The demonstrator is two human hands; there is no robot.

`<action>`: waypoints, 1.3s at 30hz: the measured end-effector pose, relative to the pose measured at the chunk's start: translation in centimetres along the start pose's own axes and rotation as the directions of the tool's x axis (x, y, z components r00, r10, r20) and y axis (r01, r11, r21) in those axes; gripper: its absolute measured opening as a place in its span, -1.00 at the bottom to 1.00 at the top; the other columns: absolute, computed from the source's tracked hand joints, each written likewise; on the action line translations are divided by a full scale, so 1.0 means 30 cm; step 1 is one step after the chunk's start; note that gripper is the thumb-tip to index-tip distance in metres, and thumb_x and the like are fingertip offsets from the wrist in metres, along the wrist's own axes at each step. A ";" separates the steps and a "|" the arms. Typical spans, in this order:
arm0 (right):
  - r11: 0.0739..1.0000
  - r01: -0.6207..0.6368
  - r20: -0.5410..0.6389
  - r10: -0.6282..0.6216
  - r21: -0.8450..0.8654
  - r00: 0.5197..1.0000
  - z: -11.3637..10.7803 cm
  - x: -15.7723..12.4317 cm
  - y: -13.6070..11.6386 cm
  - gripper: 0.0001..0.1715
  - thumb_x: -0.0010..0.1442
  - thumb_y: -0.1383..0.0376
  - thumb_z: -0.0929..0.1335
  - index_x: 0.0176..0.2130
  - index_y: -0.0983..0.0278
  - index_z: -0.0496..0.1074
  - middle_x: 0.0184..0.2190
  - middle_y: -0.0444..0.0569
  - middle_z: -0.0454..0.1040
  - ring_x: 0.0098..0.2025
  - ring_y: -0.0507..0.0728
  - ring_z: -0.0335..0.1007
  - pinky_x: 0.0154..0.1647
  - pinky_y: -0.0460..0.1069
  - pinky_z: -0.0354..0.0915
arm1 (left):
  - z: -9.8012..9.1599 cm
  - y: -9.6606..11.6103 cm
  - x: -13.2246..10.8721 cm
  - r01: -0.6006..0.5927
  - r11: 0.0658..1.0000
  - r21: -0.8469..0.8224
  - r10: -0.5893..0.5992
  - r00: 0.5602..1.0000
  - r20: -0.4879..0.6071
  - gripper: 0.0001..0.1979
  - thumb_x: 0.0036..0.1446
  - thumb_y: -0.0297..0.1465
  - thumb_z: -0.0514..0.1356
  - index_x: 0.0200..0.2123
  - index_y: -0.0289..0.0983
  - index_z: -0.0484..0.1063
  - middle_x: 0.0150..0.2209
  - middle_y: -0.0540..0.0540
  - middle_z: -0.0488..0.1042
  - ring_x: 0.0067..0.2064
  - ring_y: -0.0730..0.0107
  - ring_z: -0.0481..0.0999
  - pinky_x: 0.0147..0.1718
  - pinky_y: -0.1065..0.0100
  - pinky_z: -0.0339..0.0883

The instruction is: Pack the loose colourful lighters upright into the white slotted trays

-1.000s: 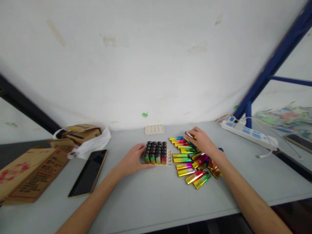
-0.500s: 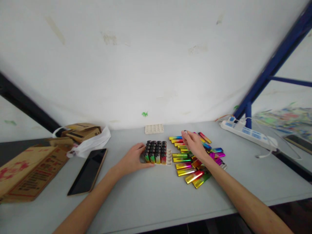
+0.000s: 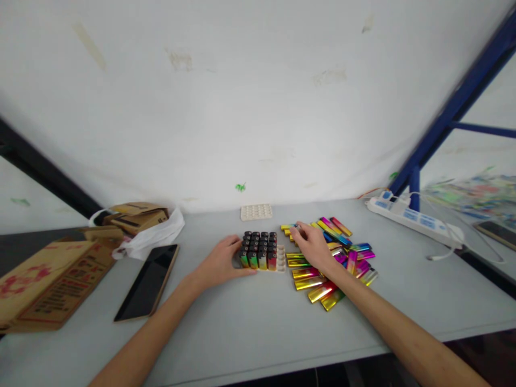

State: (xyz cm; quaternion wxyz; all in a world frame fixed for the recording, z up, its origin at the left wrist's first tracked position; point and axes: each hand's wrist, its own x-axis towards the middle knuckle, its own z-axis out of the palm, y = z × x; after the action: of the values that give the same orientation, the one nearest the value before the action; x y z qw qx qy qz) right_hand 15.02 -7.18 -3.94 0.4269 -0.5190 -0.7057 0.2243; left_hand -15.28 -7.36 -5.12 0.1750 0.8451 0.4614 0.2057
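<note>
Several lighters (image 3: 259,250) with black tops and shiny coloured bodies stand upright in rows in a white pitted tray (image 3: 280,259). The tray's rightmost column of pits shows bare. My left hand (image 3: 223,261) is curled round the left side of this tray, thumb along the front and fingers behind. To its right lies a loose pile of shiny lighters (image 3: 321,290) in gold, red, green, blue and purple. My right hand (image 3: 312,244) is over the pile's upper left part, fingers pinched on a lighter (image 3: 297,226) of which only a small end shows.
A second pitted tray (image 3: 257,212) lies by the wall. On the left are a tablet (image 3: 147,282), a white plastic bag (image 3: 159,236) and cardboard boxes (image 3: 60,285). A white power strip (image 3: 415,219) with cables runs along the right, near a blue metal frame (image 3: 439,126).
My right hand has moved a little left and down, nearer the tray, with its fingers still pinched. My left hand has stayed at the tray's side.
</note>
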 end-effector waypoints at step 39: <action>0.835 0.381 0.399 -0.217 -0.397 0.891 -0.141 0.054 0.126 -0.76 0.50 0.24 0.39 0.05 0.28 0.62 -0.01 0.18 0.62 0.03 0.30 0.57 0.14 0.22 0.47 | 0.000 0.004 -0.002 -0.003 1.000 0.016 0.004 1.000 -0.022 -0.38 -0.04 0.12 0.52 -0.07 -0.17 0.64 0.01 -0.21 0.61 0.05 -0.09 0.60 0.16 0.02 0.49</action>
State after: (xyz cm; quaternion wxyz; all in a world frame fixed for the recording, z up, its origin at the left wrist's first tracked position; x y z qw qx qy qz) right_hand 20.43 -4.86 -3.95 0.1928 -0.4411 -0.8742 0.0637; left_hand -15.23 -7.46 -5.07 0.1629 0.8449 0.4635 0.2118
